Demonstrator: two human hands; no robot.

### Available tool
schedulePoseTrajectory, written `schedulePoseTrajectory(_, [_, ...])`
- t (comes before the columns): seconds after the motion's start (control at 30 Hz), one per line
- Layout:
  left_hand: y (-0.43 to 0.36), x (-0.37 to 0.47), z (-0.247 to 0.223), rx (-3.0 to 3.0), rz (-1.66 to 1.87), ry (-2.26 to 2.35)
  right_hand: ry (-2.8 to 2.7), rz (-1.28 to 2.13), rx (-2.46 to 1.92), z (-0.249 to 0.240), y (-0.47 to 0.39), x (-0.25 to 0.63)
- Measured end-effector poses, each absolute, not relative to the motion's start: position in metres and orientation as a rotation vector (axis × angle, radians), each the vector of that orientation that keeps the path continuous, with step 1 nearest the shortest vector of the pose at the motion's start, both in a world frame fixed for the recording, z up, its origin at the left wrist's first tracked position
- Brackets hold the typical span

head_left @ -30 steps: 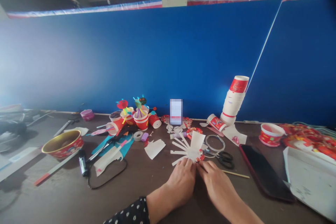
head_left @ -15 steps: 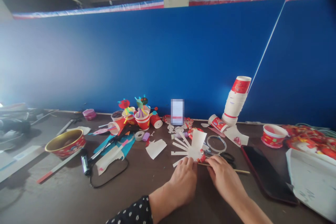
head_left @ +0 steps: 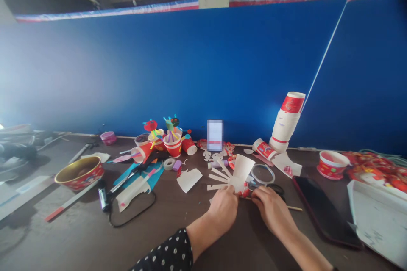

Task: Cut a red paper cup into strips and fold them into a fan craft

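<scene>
A paper cup cut into strips lies spread like a fan, white side up, with narrow strips to the left and a wide flap at the top. My left hand is closed on its lower edge, thumb and fingers pinched together. Close by on the right, my right hand is closed round a thin wooden stick, whose end sticks out past the hand. Between the hands, a red printed part of the cup curls next to the stick. My fingertips hide where stick and paper meet.
Black-handled scissors and a clear ring lie beyond my right hand. A dark phone is to the right. Stacked paper cups lean at the back. Left are a gold-lined bowl, a corded tool and decorated cups.
My left hand has shifted slightly, its fingertips now pinching higher on the cut cup. The cup's wide flap has tilted a little to the right. My right hand stays nearly in place.
</scene>
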State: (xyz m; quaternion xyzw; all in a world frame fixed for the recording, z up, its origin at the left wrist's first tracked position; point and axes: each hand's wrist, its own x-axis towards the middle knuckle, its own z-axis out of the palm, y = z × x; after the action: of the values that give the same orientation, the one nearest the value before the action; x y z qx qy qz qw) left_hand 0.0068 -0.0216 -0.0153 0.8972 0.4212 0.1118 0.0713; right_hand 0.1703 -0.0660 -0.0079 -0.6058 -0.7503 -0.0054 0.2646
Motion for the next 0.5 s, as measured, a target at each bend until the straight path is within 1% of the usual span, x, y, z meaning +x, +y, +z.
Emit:
schedulePoseTrajectory(0.13, [-0.0128, 0.0099, -0.0201, 2.728, 0.376, 1.257, -2.018, -0.018, -1.616, -0.0081, -0.0654, 0.1704])
schedulePoseTrajectory(0.5, [-0.0108, 0.0045, -0.0134, 2.817, 0.485, 1.130, -2.050, -0.033, -1.653, -0.0023, -0.0643, 0.1695])
